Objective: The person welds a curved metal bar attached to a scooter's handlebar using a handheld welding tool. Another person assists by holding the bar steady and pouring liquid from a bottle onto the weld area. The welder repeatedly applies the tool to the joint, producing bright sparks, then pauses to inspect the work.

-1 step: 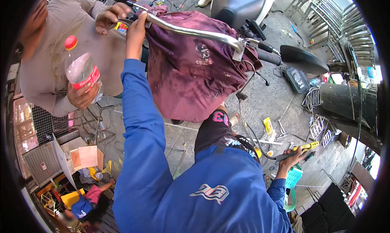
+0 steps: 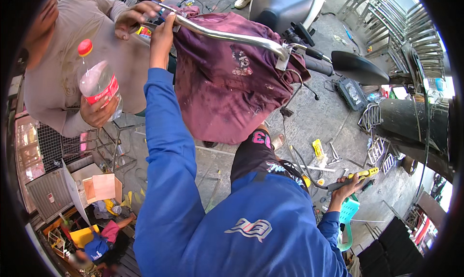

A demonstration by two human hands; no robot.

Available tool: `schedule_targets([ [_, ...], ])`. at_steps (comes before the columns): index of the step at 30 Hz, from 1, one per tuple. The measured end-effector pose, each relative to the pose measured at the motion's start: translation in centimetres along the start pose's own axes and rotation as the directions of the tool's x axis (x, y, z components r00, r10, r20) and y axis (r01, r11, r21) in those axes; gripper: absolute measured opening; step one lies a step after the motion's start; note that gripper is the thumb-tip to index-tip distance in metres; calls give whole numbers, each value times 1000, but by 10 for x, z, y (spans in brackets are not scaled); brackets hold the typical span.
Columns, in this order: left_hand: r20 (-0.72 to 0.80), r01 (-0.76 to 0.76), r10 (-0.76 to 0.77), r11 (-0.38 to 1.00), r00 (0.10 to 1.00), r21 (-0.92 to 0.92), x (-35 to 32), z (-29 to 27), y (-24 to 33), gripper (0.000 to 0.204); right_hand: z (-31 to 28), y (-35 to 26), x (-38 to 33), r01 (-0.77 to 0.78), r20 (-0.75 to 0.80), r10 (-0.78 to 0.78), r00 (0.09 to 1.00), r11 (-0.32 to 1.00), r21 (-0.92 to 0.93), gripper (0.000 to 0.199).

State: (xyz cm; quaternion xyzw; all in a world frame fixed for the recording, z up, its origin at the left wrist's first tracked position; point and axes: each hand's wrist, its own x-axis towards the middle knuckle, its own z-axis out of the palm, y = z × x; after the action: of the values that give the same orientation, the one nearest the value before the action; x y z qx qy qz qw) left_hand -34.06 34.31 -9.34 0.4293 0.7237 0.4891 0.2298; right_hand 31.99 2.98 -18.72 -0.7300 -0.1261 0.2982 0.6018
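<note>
Up at the chrome handlebar [image 2: 232,35], over the maroon cloth [image 2: 227,88], the left hand [image 2: 162,33] grips the bar as before, while the right hand [image 2: 345,190] still holds a yellow-handled tool [image 2: 355,178] low above the floor [image 2: 309,122].

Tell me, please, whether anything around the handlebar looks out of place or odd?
Yes: a stained maroon cloth is draped over the chrome handlebar, hiding whatever lies beneath, and loose cables dangle from the bar. Small tools lie scattered on the concrete floor.
</note>
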Motion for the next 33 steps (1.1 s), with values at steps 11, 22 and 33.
schedule_targets([
  [11, 135, -268, 243, 938, 961, 218, 35, -6, -45, 78, -11, 11, -44, 37, -158, -21, 987, 995, 97, 85],
  [22, 58, -36, 28, 990, 998, 138, 33, 2, -46, 61, 11, 21, -112, 81, -205, -49, 978, 985, 149, 90],
  [33, 43, 9, -13, 996, 999, 91, 24, 1, -34, 69, 13, 14, -124, 140, -156, -119, 981, 982, 126, 95],
])
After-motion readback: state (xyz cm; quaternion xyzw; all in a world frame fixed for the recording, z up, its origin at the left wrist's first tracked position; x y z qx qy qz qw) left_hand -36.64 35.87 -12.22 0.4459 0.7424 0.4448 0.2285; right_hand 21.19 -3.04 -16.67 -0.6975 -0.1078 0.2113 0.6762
